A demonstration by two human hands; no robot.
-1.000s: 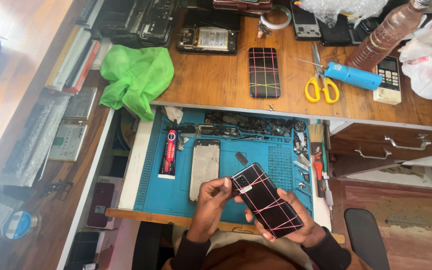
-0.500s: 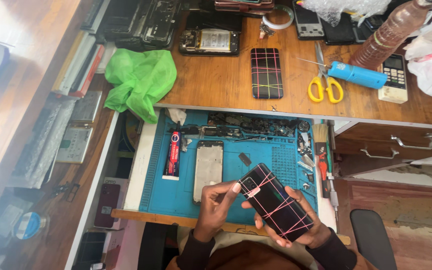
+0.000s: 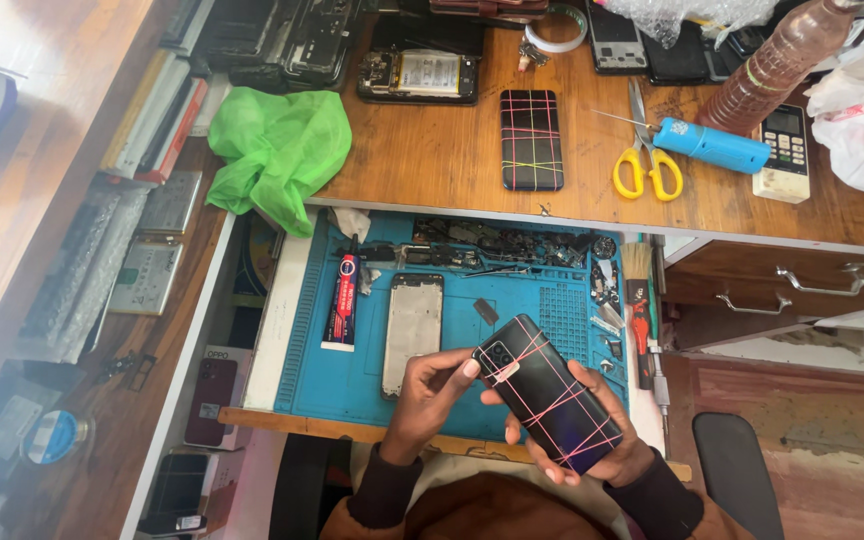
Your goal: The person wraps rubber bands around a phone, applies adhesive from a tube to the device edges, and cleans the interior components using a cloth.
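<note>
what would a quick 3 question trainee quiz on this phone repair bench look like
1. True or false: both hands hold the black phone wrapped in pink bands.
2. Which thing lies on the blue mat beside the glue tube?
A. scissors
B. a silver phone frame
C. a remote
3. Fill in: the second banded phone lies on the wooden desk to the left of the yellow-handled ____.

Key
1. True: the right hand cradles it from below, the left hand touches its top end.
2. B, the silver phone frame.
3. scissors
</note>
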